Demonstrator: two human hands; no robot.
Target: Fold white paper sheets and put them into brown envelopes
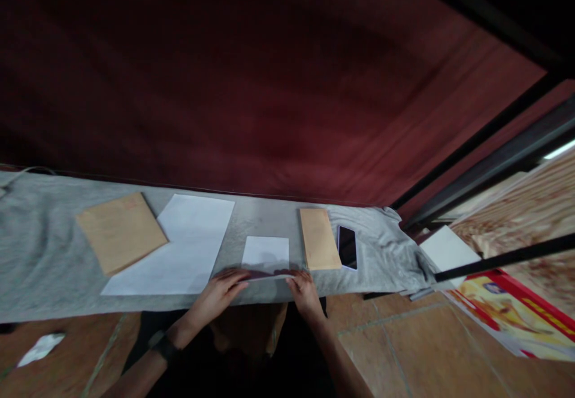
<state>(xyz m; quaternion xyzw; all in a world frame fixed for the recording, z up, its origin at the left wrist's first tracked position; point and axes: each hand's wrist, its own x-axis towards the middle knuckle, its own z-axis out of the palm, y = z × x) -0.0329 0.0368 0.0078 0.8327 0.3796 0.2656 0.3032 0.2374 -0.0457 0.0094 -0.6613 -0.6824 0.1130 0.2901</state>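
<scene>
Across a long table draped in soft grey cloth (251,218), at the left, a large, squarish brown paper envelope (123,233) lies askew, overlapping a large white sheet of paper (179,254) spread flat to its right. Both lie to the side of the hands, presumably so they stay within reach.

Near the table's front edge, the left hand (224,287), a dark watch (164,348) on its wrist, is nearly closed, pinching the left end of a thin white paper edge (269,278). Just beyond lies a small white paper rectangle (266,251); whether the two are one folded piece cannot be told. The right hand (304,290), also nearly closed, pinches the right end; gripping both ends probably keeps the edge straight and even.

Further right, a narrow brown paper envelope (320,239) lies flat, and close beside it a dark-screened phone (348,247) with a pale purple rim, seemingly set aside.
</scene>
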